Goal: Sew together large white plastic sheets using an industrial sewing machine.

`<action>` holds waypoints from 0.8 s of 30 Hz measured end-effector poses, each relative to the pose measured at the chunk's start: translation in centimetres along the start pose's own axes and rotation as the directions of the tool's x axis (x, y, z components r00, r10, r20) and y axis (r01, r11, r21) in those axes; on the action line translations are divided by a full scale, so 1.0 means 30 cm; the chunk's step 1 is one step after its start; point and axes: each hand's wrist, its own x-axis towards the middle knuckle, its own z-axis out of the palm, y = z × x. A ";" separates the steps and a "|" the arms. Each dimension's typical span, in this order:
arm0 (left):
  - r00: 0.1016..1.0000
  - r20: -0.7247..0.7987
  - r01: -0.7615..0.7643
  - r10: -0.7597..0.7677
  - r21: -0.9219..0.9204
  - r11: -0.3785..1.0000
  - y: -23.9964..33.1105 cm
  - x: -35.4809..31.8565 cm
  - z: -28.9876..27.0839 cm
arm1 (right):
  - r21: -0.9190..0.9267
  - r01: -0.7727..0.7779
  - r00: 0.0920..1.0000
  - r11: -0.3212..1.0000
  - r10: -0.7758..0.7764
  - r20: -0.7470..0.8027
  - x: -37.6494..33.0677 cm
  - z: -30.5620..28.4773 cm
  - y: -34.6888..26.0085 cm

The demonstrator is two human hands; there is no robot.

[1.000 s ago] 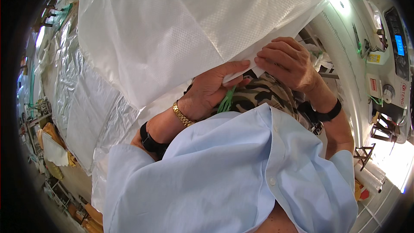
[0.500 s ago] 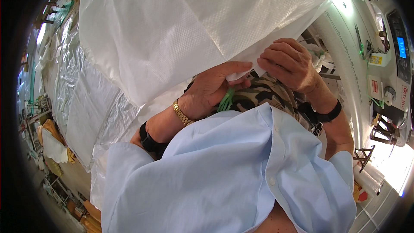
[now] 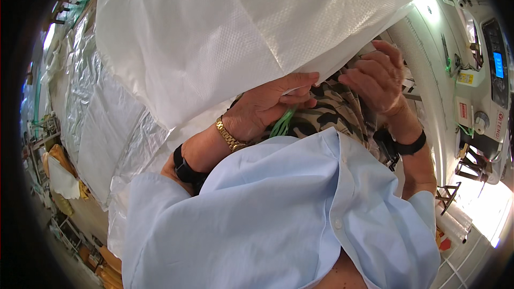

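Observation:
A large sheet of white woven plastic fabric [image 3: 214, 37] spreads across the upper middle, its near edge hanging over my lap. My left hand [image 3: 267, 101] pinches that edge between thumb and fingers, with a small folded bit of fabric showing there. Just below this hand hangs a bunch of green threads [image 3: 282, 124]. To the right, my right hand [image 3: 377, 77] is at the fabric's edge over the camouflage cloth [image 3: 332, 109], its fingers curled. A pale scrap shows behind its fingertips; what these fingers hold, if anything, I cannot make out.
On the right stands a white sewing machine [image 3: 476, 93] with a control panel and a lit blue display. Crumpled silvery-white sheeting [image 3: 104, 123] lies along the left. Brownish cloths [image 3: 56, 158] sit at the far left. A clear plastic roll [image 3: 455, 223] is at the lower right.
My right hand has moved right along the fabric's edge, away from my left hand. The left hand keeps its pinch, nearly in place.

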 end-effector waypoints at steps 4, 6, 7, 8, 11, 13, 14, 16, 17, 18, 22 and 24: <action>0.999 -0.038 0.004 -0.006 -0.053 0.999 -0.011 0.003 -0.009 | -0.015 -0.029 1.000 0.999 0.029 0.004 0.043 0.034 -0.033; 1.000 -0.027 0.007 -0.009 -0.064 0.998 -0.008 0.000 -0.006 | -0.018 -0.021 0.999 1.000 0.021 0.024 0.052 0.041 -0.035; 1.000 -0.013 0.012 -0.013 -0.073 0.997 -0.004 0.000 -0.003 | -0.005 -0.020 0.999 1.000 0.020 0.038 0.055 0.043 -0.036; 1.000 -0.011 0.013 -0.013 -0.072 0.997 -0.003 0.000 0.000 | 0.008 -0.018 0.999 1.000 0.018 0.051 0.056 0.044 -0.035; 0.998 -0.043 0.031 -0.037 -0.124 0.992 -0.006 -0.004 0.000 | 0.023 0.002 0.997 1.000 -0.004 0.078 0.065 0.040 -0.030; 1.000 0.026 0.003 0.000 -0.105 0.995 -0.008 -0.003 -0.005 | 0.020 0.012 0.996 1.000 -0.014 0.083 0.068 0.042 -0.033; 1.000 0.026 0.002 0.000 -0.106 0.994 -0.006 -0.008 0.003 | 0.017 0.022 0.996 1.000 -0.023 0.087 0.068 0.042 -0.034; 0.998 -0.058 -0.002 -0.003 -0.089 0.996 0.000 -0.024 0.024 | 0.004 0.033 0.996 0.999 -0.033 0.079 0.067 0.043 -0.040; 0.998 -0.056 -0.002 -0.004 -0.090 0.996 -0.003 -0.021 0.014 | -0.008 0.045 0.997 0.999 -0.044 0.070 0.066 0.044 -0.043; 1.000 -0.018 0.008 -0.010 -0.106 0.994 -0.006 -0.011 -0.003 | -0.007 0.043 0.997 0.999 -0.042 0.069 0.061 0.047 -0.045; 0.992 -0.106 0.044 -0.066 -0.201 0.979 -0.026 0.010 -0.037 | -0.009 0.056 0.998 0.998 -0.056 0.033 0.057 0.054 -0.055; 0.994 -0.085 0.054 -0.073 -0.205 0.977 -0.030 0.022 -0.058 | -0.008 0.059 0.997 0.998 -0.059 0.045 0.058 0.053 -0.057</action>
